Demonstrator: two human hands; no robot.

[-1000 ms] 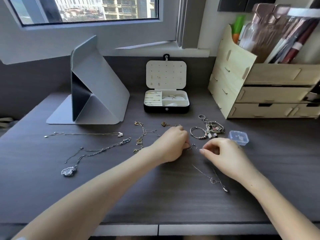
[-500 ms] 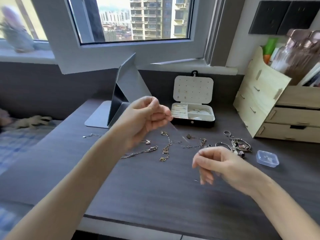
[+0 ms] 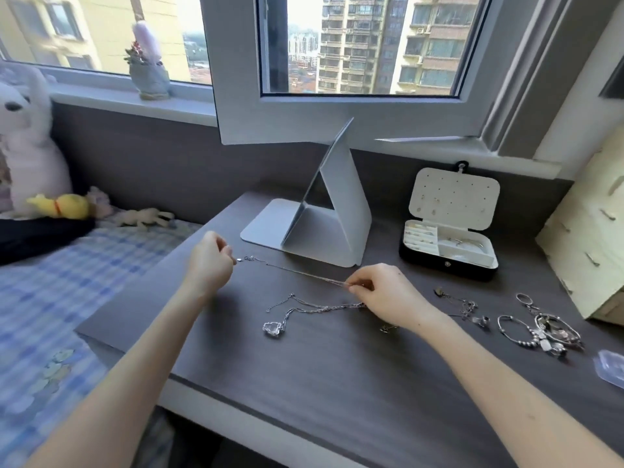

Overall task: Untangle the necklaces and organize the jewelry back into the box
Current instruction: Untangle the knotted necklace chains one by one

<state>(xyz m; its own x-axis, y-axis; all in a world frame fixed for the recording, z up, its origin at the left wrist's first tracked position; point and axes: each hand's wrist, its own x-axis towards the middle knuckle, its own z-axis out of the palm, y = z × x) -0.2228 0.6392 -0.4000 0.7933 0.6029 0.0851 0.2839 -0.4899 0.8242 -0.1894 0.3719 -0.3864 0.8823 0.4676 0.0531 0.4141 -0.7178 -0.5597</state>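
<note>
Left hand (image 3: 209,261) and right hand (image 3: 388,295) each pinch an end of the chain (image 3: 297,272), now pulled straight near the desk (image 3: 337,383) left edge: freed, box (image 3: 445,265) next.

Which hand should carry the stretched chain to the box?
Probably right: the right hand pinches the chain and is nearer the open jewelry box than the left hand holding the far end.
</note>
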